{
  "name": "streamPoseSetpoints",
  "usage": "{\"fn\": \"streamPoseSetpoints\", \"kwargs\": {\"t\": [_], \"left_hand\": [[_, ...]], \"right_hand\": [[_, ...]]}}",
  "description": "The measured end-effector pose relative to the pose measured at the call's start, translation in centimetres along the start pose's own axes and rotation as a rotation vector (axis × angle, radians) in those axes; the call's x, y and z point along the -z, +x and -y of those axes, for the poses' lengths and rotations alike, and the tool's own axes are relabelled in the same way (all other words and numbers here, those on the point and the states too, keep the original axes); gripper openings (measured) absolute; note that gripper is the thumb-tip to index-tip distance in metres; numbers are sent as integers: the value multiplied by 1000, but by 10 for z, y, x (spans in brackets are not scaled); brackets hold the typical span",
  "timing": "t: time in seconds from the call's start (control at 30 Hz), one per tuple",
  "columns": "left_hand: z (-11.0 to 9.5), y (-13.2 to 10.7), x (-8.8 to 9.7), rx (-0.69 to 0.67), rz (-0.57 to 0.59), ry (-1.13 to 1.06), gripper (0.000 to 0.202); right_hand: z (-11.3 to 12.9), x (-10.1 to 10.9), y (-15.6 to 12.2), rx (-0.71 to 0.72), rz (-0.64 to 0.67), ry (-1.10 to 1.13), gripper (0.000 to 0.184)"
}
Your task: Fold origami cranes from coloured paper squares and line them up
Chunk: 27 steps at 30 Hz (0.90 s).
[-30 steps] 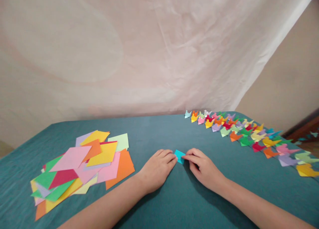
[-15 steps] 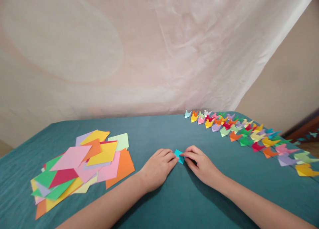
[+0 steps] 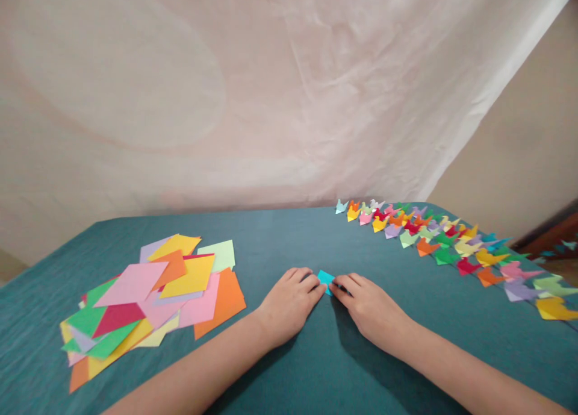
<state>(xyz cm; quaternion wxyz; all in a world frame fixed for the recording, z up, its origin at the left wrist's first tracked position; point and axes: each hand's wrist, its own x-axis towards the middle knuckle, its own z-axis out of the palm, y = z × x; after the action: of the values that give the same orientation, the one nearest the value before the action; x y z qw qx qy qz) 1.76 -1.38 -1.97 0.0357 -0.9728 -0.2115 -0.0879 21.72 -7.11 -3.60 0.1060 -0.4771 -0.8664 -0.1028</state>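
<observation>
A small folded turquoise paper (image 3: 325, 277) lies on the teal tablecloth (image 3: 289, 234) near the middle front. My left hand (image 3: 289, 303) rests palm down with its fingertips pressed on the paper's left edge. My right hand (image 3: 368, 309) lies palm down too, its fingertips covering and pressing the paper's right side. Only the upper corner of the paper shows between the two hands.
A loose pile of coloured paper squares (image 3: 149, 297) spreads over the left of the cloth. Rows of several small folded paper birds (image 3: 445, 240) run along the right side to the table's edge. A pale cloth backdrop (image 3: 226, 90) hangs behind.
My right hand has slid left over the turquoise paper, so less of it shows. The left hand has stayed almost still.
</observation>
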Motion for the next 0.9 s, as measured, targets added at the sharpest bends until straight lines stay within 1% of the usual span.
{"fn": "streamPoseSetpoints", "kwargs": {"t": [0.17,0.37,0.57,0.63,0.73,0.83,0.9], "left_hand": [[-2,1,3,0,8,24,29],[-3,3,5,8,11,53,26],[-1,4,8,-11,21,87,22],[0,4,8,-14,19,87,22],[3,4,8,-19,9,68,21],[8,2,4,-30,-10,1,20],[11,0,0,-13,-34,-67,21]], "right_hand": [[4,3,0,-4,6,-41,32],[3,8,2,2,54,-76,30],[1,9,3,-18,73,-69,26],[-1,9,3,-31,66,-17,26],[-8,7,2,-63,37,119,28],[-12,4,0,-102,-18,256,31],[-11,3,0,-130,-64,329,31]]}}
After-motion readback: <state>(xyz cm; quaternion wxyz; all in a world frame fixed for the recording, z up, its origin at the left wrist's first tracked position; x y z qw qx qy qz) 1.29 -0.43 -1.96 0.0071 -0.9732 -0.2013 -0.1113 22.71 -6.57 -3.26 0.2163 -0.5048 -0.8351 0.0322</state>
